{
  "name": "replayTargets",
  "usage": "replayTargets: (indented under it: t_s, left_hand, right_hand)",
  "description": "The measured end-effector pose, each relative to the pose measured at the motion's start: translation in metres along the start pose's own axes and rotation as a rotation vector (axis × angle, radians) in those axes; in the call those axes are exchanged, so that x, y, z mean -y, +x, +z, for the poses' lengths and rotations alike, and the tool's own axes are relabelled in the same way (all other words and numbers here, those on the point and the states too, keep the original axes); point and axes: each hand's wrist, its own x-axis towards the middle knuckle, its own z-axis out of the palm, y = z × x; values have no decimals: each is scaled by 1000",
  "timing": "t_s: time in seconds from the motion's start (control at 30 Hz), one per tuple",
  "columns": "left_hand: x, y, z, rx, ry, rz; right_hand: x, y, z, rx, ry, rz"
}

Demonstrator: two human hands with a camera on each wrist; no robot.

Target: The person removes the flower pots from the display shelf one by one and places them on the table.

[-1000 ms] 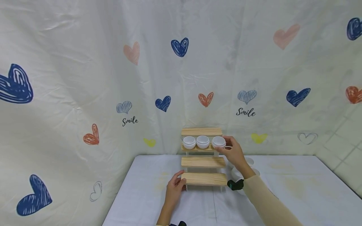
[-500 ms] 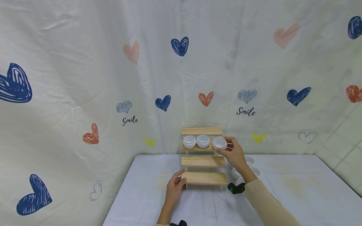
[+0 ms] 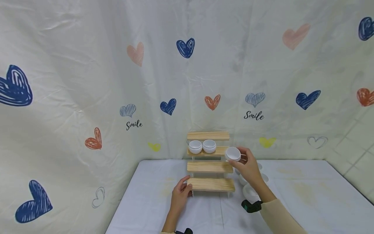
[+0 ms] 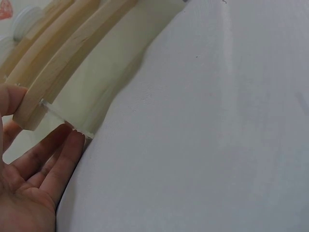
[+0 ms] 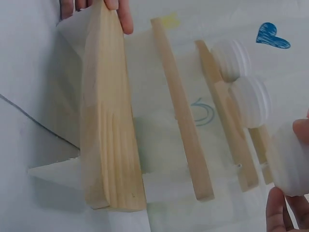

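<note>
A small white bowl is pinched between the thumb and fingers of my right hand, off the right end of the third wooden shelf. Two similar bowls, one at left and one beside it, sit on that shelf, second from the top. The stepped wooden stand has several pale boards on white supports. My left hand grips the left end of its lowest board. In the left wrist view, the thumb lies on the board's end and the fingers reach beneath, near a support.
Several more white bowls stand on the table right of the stand, partly hidden by my right forearm. A white cloth covers the table. Behind it hangs a curtain printed with hearts.
My right hand has lifted the third bowl off the shelf and drawn it right and slightly toward me. The left hand and the stand have stayed in place.
</note>
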Motion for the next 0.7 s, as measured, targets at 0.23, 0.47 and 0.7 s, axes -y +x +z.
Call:
replayTargets:
  t_s: [0.23, 0.47, 0.7]
  left_hand:
    - [3, 1, -1, 9, -37, 10]
    - [3, 0, -3, 23, -59, 7]
    - [2, -1, -4, 30, -41, 17]
  right_hand:
    - [0, -16, -9, 25, 3, 0]
    - [-4, -26, -16, 34, -22, -3]
    - [-4, -37, -26, 24, -53, -15]
